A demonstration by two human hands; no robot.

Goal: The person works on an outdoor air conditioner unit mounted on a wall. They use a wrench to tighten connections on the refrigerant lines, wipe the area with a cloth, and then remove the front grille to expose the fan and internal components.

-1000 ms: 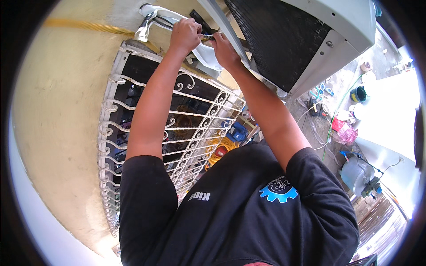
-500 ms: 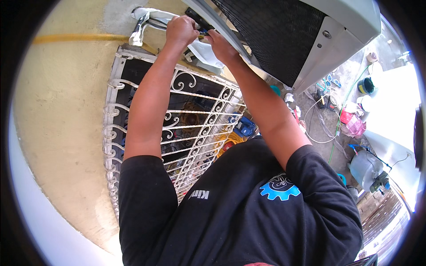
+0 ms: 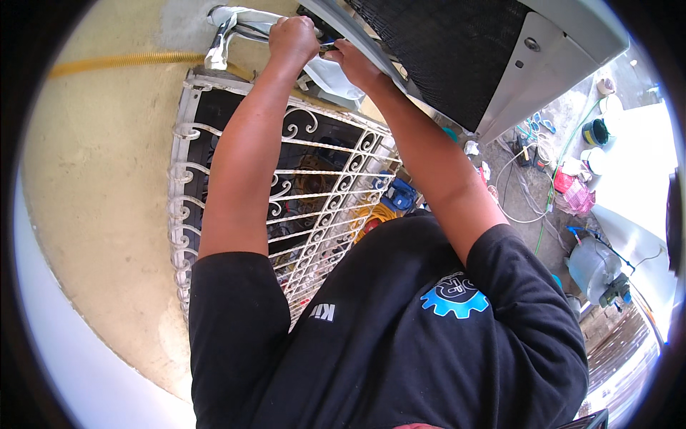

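Both my arms reach up to the side of a grey outdoor air-conditioner unit [image 3: 536, 71] with a dark finned coil [image 3: 443, 43]. My left hand [image 3: 294, 41] is closed in a fist, thumb side toward the unit; what lies inside it is mostly hidden. My right hand [image 3: 355, 64] pinches at a thin wire [image 3: 327, 45] that runs in the small gap between the two hands. Left of my left hand, a white-wrapped bundle of pipes and cables [image 3: 246, 16] comes from the wall. A loose white sheet [image 3: 334, 79] hangs below the hands.
A white scrolled window grille [image 3: 314, 171] projects below my arms from the beige wall [image 3: 107, 200]. A yellow corrugated hose [image 3: 128, 63] runs along that wall. On the ground at right lie cables, a dark bucket [image 3: 595, 132], pink bags [image 3: 574, 194] and a tank-like container [image 3: 594, 266].
My hands stay close together at the unit, with slight shifts of the fingers. The view has moved a little, so the unit and the ground items sit slightly farther right.
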